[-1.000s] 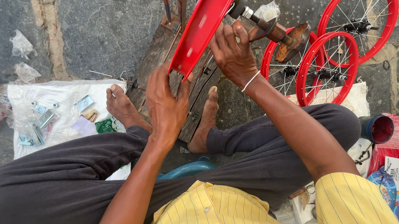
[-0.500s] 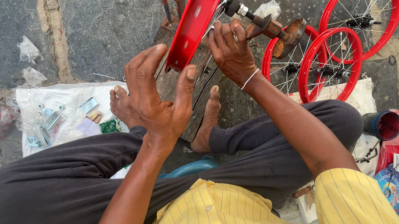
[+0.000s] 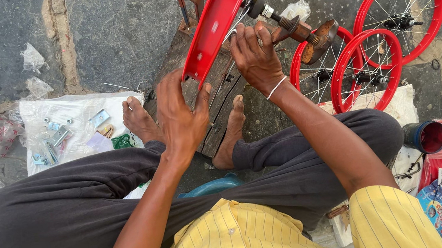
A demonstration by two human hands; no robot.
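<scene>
Item: red metal spoked wheel rim (image 3: 217,14), far centre, upright over the wooden stand (image 3: 214,92); our left hand (image 3: 181,118) has closed back onto its near edge, fingers gripping; our right hand (image 3: 255,55) pinches spokes; truing continues, we judge.

three red spoked wheels (image 3: 382,49) – right | plastic sheet with metal fittings (image 3: 64,132) – left | blue cup (image 3: 426,136)

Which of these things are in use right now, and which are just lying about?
In hand:
left hand on the red rim
right hand at its spokes
wooden stand under it

Lying about:
three red wheels
bag of metal parts
blue cup
plastic scraps
</scene>
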